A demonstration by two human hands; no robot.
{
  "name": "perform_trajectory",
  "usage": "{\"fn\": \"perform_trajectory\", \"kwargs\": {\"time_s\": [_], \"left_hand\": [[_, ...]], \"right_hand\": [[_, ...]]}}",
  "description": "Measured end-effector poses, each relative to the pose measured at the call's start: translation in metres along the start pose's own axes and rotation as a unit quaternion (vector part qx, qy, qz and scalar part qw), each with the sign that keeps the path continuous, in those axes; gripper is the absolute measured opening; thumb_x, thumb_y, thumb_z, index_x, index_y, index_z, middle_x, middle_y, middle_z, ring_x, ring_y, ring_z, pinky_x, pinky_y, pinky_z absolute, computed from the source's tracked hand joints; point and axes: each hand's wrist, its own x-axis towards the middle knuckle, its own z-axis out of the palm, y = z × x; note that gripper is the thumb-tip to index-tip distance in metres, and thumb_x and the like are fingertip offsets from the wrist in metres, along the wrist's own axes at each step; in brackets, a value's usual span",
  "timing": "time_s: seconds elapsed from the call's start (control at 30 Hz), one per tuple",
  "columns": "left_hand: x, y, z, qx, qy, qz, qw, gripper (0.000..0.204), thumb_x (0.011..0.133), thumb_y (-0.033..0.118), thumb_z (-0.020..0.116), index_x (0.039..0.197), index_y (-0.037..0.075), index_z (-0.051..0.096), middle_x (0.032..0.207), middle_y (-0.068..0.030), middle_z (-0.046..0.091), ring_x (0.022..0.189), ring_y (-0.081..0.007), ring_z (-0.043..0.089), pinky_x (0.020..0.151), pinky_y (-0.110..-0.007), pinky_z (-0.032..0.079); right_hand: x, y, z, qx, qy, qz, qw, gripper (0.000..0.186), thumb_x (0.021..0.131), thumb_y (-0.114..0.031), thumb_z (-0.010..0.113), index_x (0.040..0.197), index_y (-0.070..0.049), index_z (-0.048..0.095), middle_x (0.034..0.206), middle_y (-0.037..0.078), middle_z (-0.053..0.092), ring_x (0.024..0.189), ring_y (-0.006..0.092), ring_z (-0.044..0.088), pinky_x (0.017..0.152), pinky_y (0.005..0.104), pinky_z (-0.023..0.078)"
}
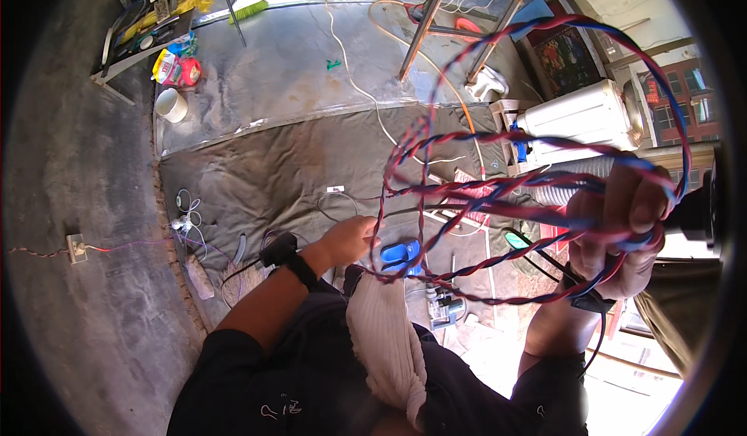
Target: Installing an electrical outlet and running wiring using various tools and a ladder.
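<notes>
A coil of red and blue twisted wire hangs in several loose loops across the right side of the view. My right hand is raised at the right, its fingers wrapped round the gathered end of the loops. Lower and toward the middle, my left hand is closed, with its fingertips beside the left curve of the coil. Whether those fingers grip the wire is hidden. A dark band with a black block sits on the left wrist. A pale ribbed towel hangs down my front.
Below the hands, blue slippers and a power tool stand on a dark floor sheet. Farther off are a ladder, a broom and a white bucket. A white appliance is at the right. Cables cross the floor.
</notes>
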Motion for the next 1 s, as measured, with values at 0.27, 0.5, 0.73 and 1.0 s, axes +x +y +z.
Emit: {"fn": "perform_trajectory", "kwargs": {"time_s": [0.27, 0.5, 0.73, 1.0], "left_hand": [[0.017, 0.038, 0.045, 0.054, 0.306, 0.065, 0.948, 0.037, 0.079, 0.026, 0.074, 0.104, 0.006, 0.056, 0.096, -0.0157, 0.058, 0.089, -0.0363, 0.060, 0.074, -0.043, 0.049], [0.024, 0.104, 0.005, 0.173, 0.340, 0.112, 0.918, 0.035, 0.075, 0.019, 0.078, 0.097, 0.005, 0.054, 0.086, -0.0111, 0.057, 0.079, -0.0308, 0.059, 0.069, -0.039, 0.049], [0.010, 0.105, 0.009, -0.034, 0.187, 0.093, 0.977, 0.033, 0.080, 0.006, 0.070, 0.110, 0.006, 0.054, 0.097, -0.0100, 0.062, 0.092, -0.0208, 0.064, 0.078, -0.032, 0.050], [-0.034, 0.115, -0.070, 0.002, 0.253, 0.029, 0.967, 0.011, 0.092, 0.012, 0.062, 0.097, 0.003, 0.057, 0.071, -0.0089, 0.055, 0.062, -0.0169, 0.052, 0.059, -0.032, 0.043]], "right_hand": [[0.007, -0.010, 0.000, 0.069, -0.016, -0.040, 0.997, 0.020, 0.098, -0.025, 0.056, 0.105, -0.007, 0.052, 0.079, 0.003, 0.050, 0.032, 0.0079, 0.040, 0.034, 0.0220, 0.024], [-0.001, -0.007, -0.003, 0.197, 0.010, -0.029, 0.980, 0.020, 0.100, -0.021, 0.050, 0.107, -0.003, 0.049, 0.079, 0.005, 0.047, 0.031, 0.0088, 0.040, 0.031, 0.0228, 0.020], [-0.007, -0.002, -0.008, 0.174, 0.023, -0.056, 0.983, 0.020, 0.101, -0.021, 0.048, 0.111, -0.003, 0.047, 0.080, 0.005, 0.046, 0.035, 0.0077, 0.036, 0.033, 0.0224, 0.019], [-0.017, 0.010, -0.033, 0.173, 0.047, -0.053, 0.982, 0.025, 0.102, -0.021, 0.044, 0.116, 0.000, 0.048, 0.081, 0.004, 0.043, 0.038, 0.0069, 0.038, 0.039, 0.0222, 0.029]]}}
